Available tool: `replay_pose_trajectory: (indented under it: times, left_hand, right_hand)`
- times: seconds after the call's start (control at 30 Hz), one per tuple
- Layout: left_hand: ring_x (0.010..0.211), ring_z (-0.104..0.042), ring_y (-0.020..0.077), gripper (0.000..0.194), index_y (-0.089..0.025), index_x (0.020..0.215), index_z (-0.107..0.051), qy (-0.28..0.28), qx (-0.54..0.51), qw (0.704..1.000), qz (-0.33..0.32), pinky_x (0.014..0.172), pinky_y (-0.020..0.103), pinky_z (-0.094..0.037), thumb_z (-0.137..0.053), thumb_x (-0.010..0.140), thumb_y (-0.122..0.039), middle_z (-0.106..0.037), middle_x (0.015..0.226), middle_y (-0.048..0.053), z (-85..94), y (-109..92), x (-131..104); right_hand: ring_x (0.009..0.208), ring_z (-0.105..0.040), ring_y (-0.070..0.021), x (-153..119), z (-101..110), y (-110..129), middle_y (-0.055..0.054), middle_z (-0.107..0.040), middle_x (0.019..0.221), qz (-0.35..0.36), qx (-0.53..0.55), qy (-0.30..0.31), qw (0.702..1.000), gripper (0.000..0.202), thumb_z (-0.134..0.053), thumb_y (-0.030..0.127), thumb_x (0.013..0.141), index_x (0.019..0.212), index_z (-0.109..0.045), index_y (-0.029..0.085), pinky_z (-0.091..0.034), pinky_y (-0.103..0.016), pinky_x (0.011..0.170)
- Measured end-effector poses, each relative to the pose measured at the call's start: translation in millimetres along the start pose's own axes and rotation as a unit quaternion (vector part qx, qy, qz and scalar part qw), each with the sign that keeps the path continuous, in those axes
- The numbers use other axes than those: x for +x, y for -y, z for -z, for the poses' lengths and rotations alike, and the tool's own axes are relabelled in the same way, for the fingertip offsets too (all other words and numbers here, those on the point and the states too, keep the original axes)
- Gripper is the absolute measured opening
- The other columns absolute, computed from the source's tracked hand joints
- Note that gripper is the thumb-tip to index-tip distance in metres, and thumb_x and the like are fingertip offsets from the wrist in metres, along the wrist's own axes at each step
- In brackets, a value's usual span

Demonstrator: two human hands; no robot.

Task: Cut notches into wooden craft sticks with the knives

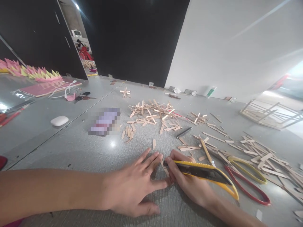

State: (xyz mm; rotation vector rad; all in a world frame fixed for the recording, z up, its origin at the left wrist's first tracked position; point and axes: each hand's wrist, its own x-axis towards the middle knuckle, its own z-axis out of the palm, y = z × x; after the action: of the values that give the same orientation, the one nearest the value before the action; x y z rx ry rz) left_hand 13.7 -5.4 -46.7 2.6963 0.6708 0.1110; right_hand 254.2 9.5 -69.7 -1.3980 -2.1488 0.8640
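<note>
My left hand (138,183) lies palm down on the grey table (90,217), its fingers spread. Between its fingertips and my right hand (189,184) is a small flat wooden stick (165,169). My right hand is closed around a yellow-and-black utility knife (201,171), with its front end at the stick; the blade is hard to make out. Just beyond my fingers is a short cut stick piece (154,144). Farther ahead lies a loose pile of cut sticks (153,110), some arranged as crosses.
To the right are a heap of longer sticks (267,157), red and yellow loop handles (251,195) and a stick-built frame (272,115). A dark pen (184,132) lies ahead. At left are a white rounded case (59,121), a blurred-out purple object (104,122) and keys (85,97).
</note>
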Motion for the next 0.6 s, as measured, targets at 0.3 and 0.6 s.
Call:
replay_pose_trajectory:
  times: [0.3,0.6]
  left_hand:
    - [0.155,-0.011,0.0437,0.073,-0.029,0.164,-0.021,-0.011,-0.015,1.000,0.001,0.126,0.062,-0.018,-0.051,0.102,-0.052,0.000,0.170,0.017,-1.7,-1,-1]
    - [0.155,-0.012,0.0446,0.075,-0.026,0.164,-0.023,-0.004,0.007,1.000,0.016,0.126,0.061,-0.018,-0.052,0.101,-0.054,-0.006,0.171,0.020,-1.0,-4,0]
  right_hand:
    - [0.066,-0.053,-0.0176,2,-1,2,0.004,-0.055,0.071,0.024,-0.045,-0.011,0.999,0.038,-0.038,0.044,0.108,0.075,-0.044,0.026,-0.042,-0.036,0.069]
    - [0.061,-0.055,-0.0189,0,-4,15,0.000,-0.056,0.068,0.083,-0.098,-0.054,0.990,0.037,-0.031,0.033,0.106,0.074,-0.049,0.026,-0.047,-0.037,0.064]
